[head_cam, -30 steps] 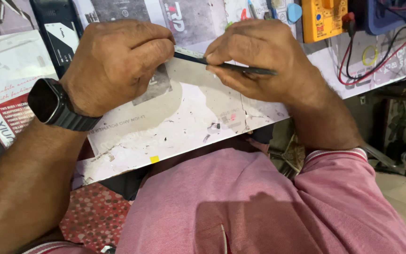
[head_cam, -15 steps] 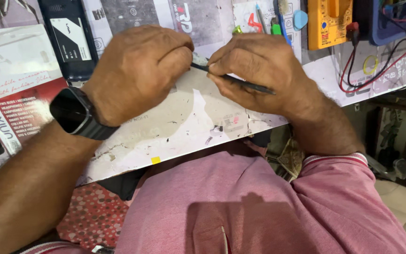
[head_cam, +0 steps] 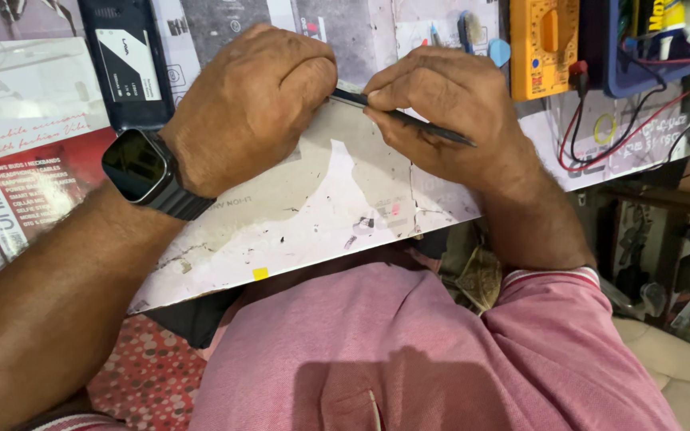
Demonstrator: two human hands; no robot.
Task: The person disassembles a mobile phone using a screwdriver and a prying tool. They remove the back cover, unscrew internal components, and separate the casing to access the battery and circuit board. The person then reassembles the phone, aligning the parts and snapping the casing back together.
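Thin dark tool (head_cam: 409, 118) sits between my two hands, over the worn white mat (head_cam: 313, 215) at the bench's near edge. My right hand (head_cam: 441, 112) has its fingers pinched together on the tool's shaft; my left hand (head_cam: 249, 104) is fisted round the other end, whatever is under the knuckles is hidden. To do this well, I judge: keep both wrists planted on the mat, work the tip with small pressure, don't let it skid. Outward: a dark blue phone (head_cam: 125, 64) lies back-up with a white rectangular label, just beyond my left hand. Far left, a red and white printed card (head_cam: 25, 199). Right of my right hand, a yellow meter (head_cam: 545, 48) with red and black leads (head_cam: 600, 120), and a small blue pick (head_cam: 499, 53).
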